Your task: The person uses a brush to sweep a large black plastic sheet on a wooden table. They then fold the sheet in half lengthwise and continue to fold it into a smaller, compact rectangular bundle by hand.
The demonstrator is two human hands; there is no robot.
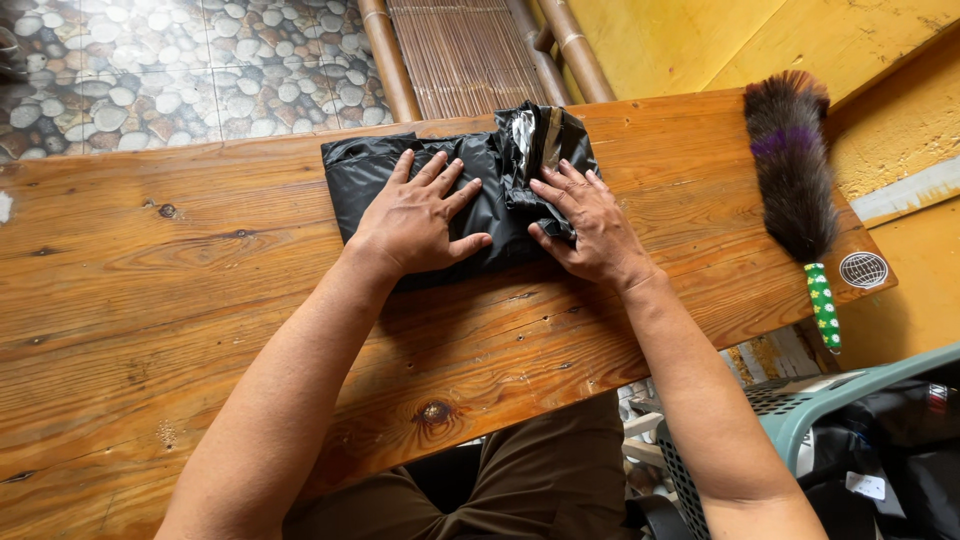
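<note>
**Black garment pressed flat at the far edge**

Wooden desk carries a folded black garment by its far edge. Left hand lies spread wide, flat on it; right hand presses its crumpled right end, fingers curled. Even palm pressure outward should flatten creases best. Feather duster lies near the right edge.

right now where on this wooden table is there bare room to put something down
Bare patches: the wooden table left of the folded black plastic bag, and the strip between the right hand and the dark feather duster. Crowded at the bag, under the left hand.
</note>
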